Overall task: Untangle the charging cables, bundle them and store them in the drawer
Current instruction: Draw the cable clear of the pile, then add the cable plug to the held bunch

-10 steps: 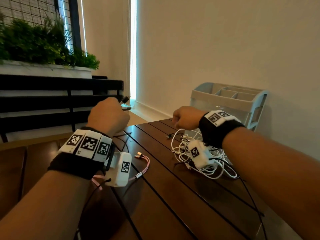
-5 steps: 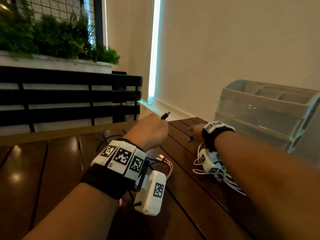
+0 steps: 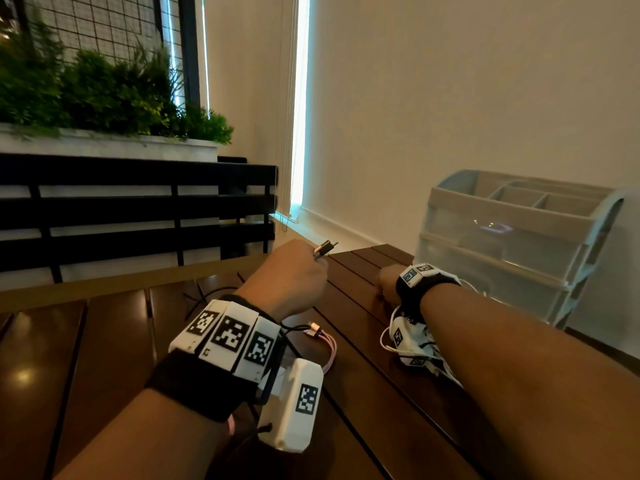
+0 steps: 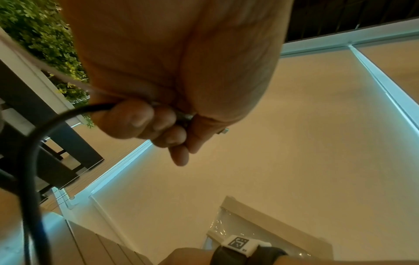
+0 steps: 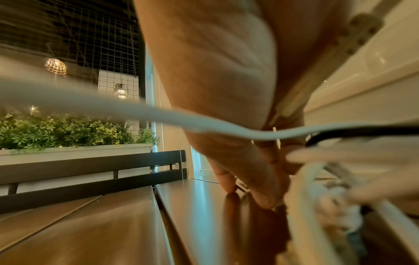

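Left hand [image 3: 292, 275] is raised above the bench [image 3: 114, 344], its grip closed around the black cable [image 4: 31, 143] with the plug [image 3: 325, 248] protruding. Right hand [image 3: 388, 282] is lowered to the bench surface, fingertips [image 5: 229, 184] touching it beside the white cable tangle [image 3: 415, 344]; its grip state cannot be told. Drawer unit [image 3: 512, 244] stands far right.

We hold our left hand [image 3: 289, 277] raised in a fist with fingers [image 4: 145, 120] curled tight, while our right hand [image 3: 388, 284] reaches low, fingers [image 5: 267, 193] pointing down.

The head camera looked down over the table [image 3: 104, 341]; both wrist cameras sat close under the palms (the right perhaps lowest), sharing the planter [image 3: 114, 147].
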`<action>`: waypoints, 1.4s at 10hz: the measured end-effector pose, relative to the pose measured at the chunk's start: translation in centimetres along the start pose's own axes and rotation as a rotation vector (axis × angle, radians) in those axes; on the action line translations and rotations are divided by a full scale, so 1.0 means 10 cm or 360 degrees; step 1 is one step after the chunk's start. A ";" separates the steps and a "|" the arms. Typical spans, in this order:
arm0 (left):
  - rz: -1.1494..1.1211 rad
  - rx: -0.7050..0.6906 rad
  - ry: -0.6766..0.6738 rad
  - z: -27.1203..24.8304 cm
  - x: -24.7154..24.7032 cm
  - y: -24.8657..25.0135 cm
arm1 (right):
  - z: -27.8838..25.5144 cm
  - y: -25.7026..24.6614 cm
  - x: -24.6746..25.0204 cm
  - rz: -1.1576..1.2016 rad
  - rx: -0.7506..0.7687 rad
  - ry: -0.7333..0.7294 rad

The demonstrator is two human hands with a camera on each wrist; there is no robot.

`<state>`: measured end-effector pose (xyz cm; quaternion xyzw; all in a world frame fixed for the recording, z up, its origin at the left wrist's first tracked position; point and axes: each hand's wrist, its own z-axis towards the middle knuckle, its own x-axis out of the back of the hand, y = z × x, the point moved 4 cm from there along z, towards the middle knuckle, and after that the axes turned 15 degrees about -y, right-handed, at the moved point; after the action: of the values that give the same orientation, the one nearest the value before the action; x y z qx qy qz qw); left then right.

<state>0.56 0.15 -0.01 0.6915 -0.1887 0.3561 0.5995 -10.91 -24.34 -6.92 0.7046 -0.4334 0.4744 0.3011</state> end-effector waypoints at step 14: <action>-0.1208 -0.0716 -0.0296 -0.11 -0.27 0.33 | -1.92 -0.42 -0.26 0.0537 0.0961 0.0051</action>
<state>-3.81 0.07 0.42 0.5933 -0.0474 -0.0024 0.8036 -15.41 -5.59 -2.36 0.6728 -0.3790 0.6353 0.0030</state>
